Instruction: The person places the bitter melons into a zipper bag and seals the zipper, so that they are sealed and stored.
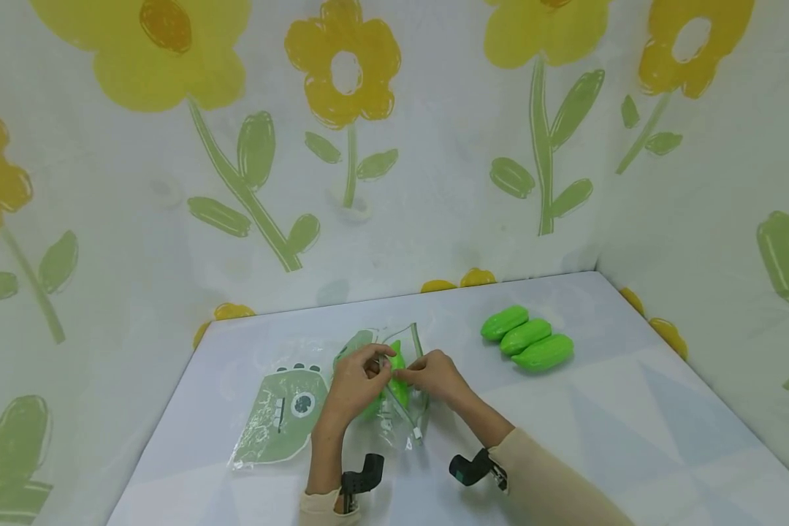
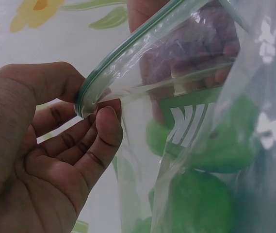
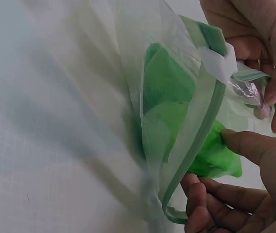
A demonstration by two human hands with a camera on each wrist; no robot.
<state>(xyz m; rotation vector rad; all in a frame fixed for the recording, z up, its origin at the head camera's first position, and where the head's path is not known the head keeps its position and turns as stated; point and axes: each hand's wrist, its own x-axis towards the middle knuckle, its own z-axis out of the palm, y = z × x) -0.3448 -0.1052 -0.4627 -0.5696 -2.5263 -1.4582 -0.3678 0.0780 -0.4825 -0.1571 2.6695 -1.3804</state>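
My left hand [image 1: 353, 385] pinches the rim of a clear zip bag [image 1: 388, 431]. My right hand [image 1: 437, 376] grips a green gourd [image 3: 218, 158] at its mouth. A printed bag [image 1: 296, 420] lies flat to the left; three gourds [image 1: 526, 337] lie far right.

from my end of the feed i'm looking at a pale back wall [image 1: 427, 226] printed with big yellow and orange flowers [image 1: 343, 73], green stems [image 1: 351, 168] and chunky leaves [image 1: 256, 150]. it meets a right wall [image 1: 710, 212] in the same print at a corner [image 1: 597, 256]. below that i've got a white table [image 1: 631, 329] with faded blue-grey triangles [image 1: 673, 409], and a few yellow petals [image 1: 478, 277] peek over its far edge. light looks soft and kinda flat to me, with faint shadows [image 3: 65, 128] on the table.
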